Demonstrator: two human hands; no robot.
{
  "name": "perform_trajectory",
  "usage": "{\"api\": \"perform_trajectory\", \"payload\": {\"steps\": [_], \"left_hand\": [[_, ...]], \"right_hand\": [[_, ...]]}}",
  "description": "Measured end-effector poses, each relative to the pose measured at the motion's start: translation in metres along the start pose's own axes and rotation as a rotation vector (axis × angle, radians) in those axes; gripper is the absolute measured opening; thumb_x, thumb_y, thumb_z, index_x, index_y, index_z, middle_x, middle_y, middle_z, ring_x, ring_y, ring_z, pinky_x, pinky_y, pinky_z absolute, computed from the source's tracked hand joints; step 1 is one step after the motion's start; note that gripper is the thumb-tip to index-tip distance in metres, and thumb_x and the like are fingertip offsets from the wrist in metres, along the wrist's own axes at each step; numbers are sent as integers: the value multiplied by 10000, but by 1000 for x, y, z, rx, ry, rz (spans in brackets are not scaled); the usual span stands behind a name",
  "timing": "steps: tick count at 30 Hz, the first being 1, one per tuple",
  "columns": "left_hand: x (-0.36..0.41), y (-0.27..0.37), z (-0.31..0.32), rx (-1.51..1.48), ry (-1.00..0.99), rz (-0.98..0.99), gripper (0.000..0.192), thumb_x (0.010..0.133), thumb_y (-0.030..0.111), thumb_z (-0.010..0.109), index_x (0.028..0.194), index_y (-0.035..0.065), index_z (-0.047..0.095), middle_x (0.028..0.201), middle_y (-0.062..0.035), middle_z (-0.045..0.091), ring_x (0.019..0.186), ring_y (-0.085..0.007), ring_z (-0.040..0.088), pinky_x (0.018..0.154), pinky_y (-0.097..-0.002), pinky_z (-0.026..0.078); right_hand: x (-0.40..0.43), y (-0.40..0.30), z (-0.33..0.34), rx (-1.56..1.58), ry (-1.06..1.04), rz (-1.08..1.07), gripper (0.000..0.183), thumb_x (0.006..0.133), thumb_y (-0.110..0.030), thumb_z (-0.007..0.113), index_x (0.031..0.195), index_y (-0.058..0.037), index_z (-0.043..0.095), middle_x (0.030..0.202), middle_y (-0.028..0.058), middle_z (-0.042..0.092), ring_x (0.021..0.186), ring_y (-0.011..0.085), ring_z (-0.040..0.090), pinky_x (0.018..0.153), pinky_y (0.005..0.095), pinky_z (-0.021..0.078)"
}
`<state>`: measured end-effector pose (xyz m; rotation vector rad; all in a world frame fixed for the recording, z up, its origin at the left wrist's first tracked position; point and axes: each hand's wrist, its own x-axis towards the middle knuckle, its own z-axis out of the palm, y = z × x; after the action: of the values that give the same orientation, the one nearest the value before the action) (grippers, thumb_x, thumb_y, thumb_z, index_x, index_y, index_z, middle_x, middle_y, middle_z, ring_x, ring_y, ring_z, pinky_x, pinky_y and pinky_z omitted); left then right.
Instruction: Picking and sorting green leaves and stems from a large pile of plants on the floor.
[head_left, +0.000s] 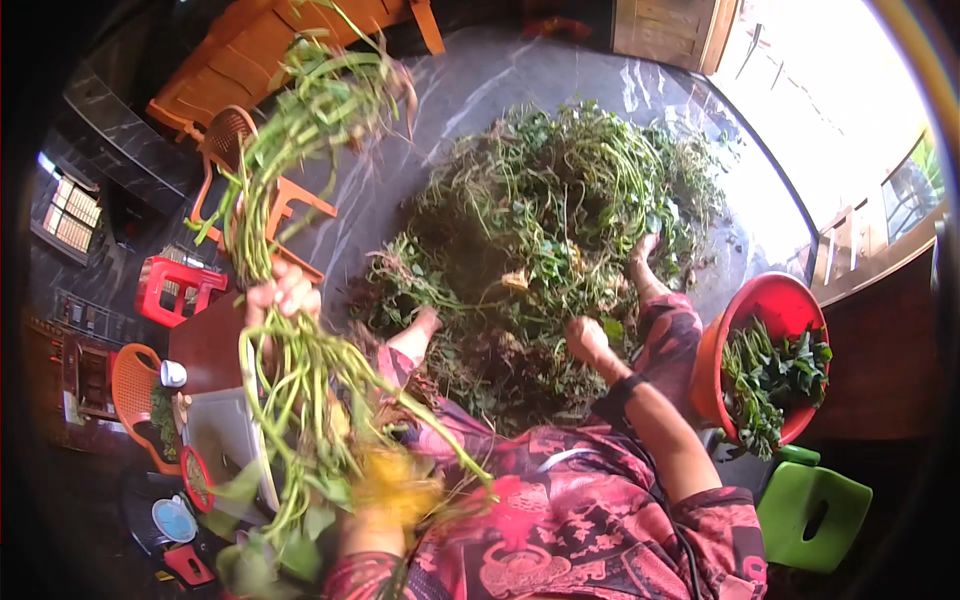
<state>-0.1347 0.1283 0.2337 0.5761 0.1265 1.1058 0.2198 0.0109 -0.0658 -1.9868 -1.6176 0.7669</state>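
My left hand (281, 294) is raised at the left, its fingers closed around a bundle of long green leafy vines (259, 217). The stems fan out above the fist and hang below it, over my left forearm. My right hand (589, 337) is at the near right edge of a large heap of tangled leafy vines (547, 202) on the floor. Its fingers are curled; whether they hold a stem cannot be told. The heap lies between and around my bare feet. Some yellow leaves (394, 487) near my left forearm are blurred.
A red tub (705, 375) with leafy greens stands at the right, beside a green plastic stool (814, 514). At the left are a red stool (180, 289), orange chairs (135, 382), a table (206, 337) and a white cup (172, 373). An orange wooden bench (232, 64) stands farther off.
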Motion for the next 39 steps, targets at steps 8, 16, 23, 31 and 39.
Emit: {"api": "perform_trajectory", "payload": {"steps": [8,16,23,31,39], "left_hand": [[34,-87,21,342,353,173,179,720,6,532,897,27,508,682,-26,443,613,-134,460,557,-243,398],[68,-194,42,1071,311,225,146,669,74,585,793,46,514,655,17,481,574,-95,457,561,-229,372],[96,-254,43,1078,89,248,227,659,64,636,872,41,564,755,-8,560,641,-143,524,642,-269,433],[95,-264,80,857,12,163,168,680,50,613,839,31,561,711,-27,582,653,-133,550,670,-277,443],[91,-238,91,849,18,339,285,718,-14,606,991,6,528,800,-63,607,688,-160,603,682,-287,489]], "right_hand": [[-29,-99,-167,460,287,-219,134,854,-157,520,805,-51,587,732,72,597,611,185,540,540,314,422],[-114,-89,-238,1204,735,-213,178,925,-151,458,987,-8,543,879,76,601,730,159,639,689,266,525],[-192,-91,-291,-331,1277,-99,274,711,52,606,974,-24,597,903,152,577,829,312,579,711,370,476],[-180,6,-236,-373,677,455,256,787,-125,546,1029,-49,510,923,191,519,836,367,549,701,429,464],[-114,-107,-237,-57,538,-243,1052,565,-434,784,1323,43,233,1291,280,348,1223,372,335,1023,416,271]]}}
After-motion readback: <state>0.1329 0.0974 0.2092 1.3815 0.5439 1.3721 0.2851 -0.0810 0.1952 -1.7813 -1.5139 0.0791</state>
